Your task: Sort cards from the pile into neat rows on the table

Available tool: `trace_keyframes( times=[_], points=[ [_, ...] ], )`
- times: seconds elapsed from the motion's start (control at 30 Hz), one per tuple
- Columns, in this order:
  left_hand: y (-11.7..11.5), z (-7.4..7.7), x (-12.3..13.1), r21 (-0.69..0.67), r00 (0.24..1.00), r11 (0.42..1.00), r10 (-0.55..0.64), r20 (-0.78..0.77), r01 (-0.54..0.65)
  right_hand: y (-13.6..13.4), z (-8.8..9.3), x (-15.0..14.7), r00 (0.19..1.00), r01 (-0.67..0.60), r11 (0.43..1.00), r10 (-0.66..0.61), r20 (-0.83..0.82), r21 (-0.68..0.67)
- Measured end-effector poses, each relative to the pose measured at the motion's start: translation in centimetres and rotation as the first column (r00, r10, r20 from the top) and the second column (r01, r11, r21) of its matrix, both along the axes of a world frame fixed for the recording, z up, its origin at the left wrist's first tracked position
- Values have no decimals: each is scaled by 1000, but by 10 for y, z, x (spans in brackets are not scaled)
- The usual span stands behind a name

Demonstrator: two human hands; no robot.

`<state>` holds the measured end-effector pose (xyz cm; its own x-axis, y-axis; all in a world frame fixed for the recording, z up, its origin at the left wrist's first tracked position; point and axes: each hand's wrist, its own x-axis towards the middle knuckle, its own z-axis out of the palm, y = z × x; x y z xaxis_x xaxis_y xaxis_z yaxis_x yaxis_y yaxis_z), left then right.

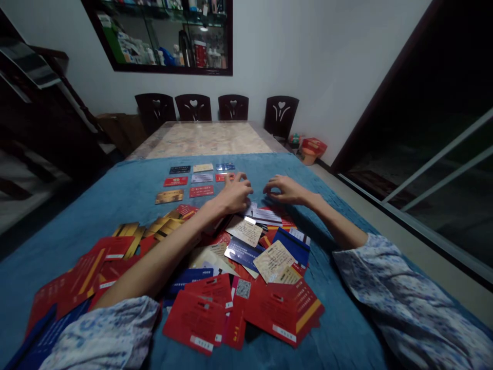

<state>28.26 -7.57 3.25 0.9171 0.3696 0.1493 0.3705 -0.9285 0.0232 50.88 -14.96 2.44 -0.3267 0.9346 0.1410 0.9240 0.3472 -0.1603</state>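
My left hand (238, 193) hangs over the blue cloth with its fingers bent and apart, at the end of a forearm stretched across a pile of cards. Its fingertips are close to a red card (220, 178); no card shows in it, though its palm side is hidden. Facing it, my right hand (284, 189) is curved with a gap between thumb and fingers, and appears to hold nothing. Below both hands spreads the pile, with red cards (196, 319), a cream card (245, 230), a blue card (291, 246) and gold cards (166, 226), many overlapping.
Beyond the pile, cards lie apart in rows: a dark card (179, 169), a silver card (202, 178) and a gold card (169, 196) among them. The blue cloth (96, 205) covers the near part of the marble-patterned table (208, 139). Several dark chairs (192, 107) stand behind.
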Motion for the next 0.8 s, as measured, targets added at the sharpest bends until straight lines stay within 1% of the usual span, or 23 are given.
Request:
trace_keyframes(
  times=[0.07, 0.17, 0.33, 0.43, 0.53, 0.67, 0.8],
  points=[
    [-6, -2, 0, -18, 1000, 1000, -23, -3, 23, -10, 0, 1, 1000, 4, 1000, -4, 6, -16],
    [-12, -8, 1, -42, 996, 995, -87, 9, 87, -22, 1, 3, 1000, 5, 999, -4, 14, -48],
    [-25, -12, 4, -95, 985, 981, -172, 2, 171, -40, 8, 1, 999, 7, 991, -3, 35, -132],
    [-32, -11, 3, -126, 984, 978, -174, -40, 168, -46, 13, -3, 999, -3, 982, 9, 33, -188],
    [-34, -10, 2, -146, 984, 976, -170, -58, 160, -47, 16, -9, 1000, -11, 973, 15, 13, -232],
    [-31, -14, 2, -167, 981, 970, -187, -58, 175, -46, 14, -12, 1000, -13, 959, 10, -15, -282],
    [-30, -16, 2, -169, 983, 972, -173, -60, 161, -44, 12, -12, 1000, -30, 948, 29, -8, -316]
  ],
)
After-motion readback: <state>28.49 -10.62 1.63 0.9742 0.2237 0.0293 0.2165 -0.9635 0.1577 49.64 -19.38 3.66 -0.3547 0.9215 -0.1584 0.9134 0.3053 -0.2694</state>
